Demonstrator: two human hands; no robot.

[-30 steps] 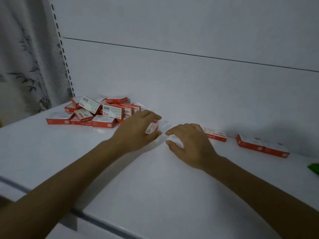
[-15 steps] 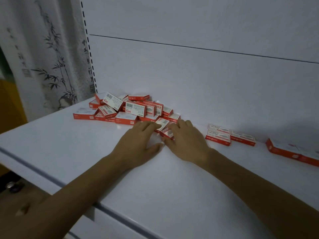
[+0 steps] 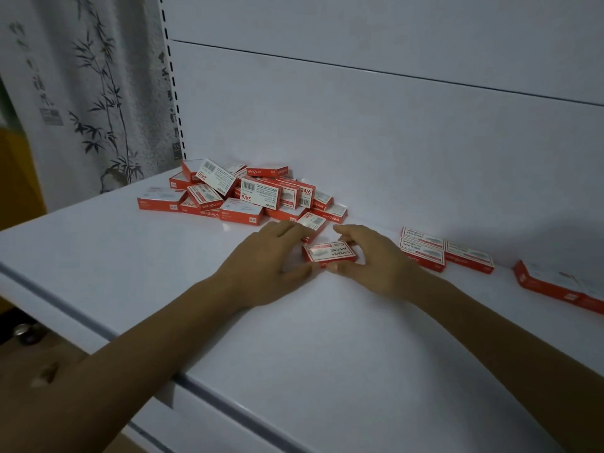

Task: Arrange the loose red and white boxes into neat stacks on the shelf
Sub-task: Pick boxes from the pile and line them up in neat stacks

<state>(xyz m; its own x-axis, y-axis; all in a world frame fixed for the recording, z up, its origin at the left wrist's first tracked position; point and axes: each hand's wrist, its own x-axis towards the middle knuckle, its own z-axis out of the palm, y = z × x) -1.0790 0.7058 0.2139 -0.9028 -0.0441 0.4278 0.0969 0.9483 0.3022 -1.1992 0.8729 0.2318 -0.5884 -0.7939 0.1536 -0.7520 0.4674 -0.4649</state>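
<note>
Squaring one box (image 3: 330,253) on the shelf (image 3: 294,328).
Right hand (image 3: 376,259) grip pinches box; left hand (image 3: 266,266) grip spread at its end. Risk: left hand may nudge the pile (image 3: 255,192), toppling it.

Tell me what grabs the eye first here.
A jumbled pile of red and white boxes sits at the back left of the white shelf. Just in front, the right hand grips one box lying flat, with the left hand at its other end; a few flat boxes lie in a row further right.
</note>
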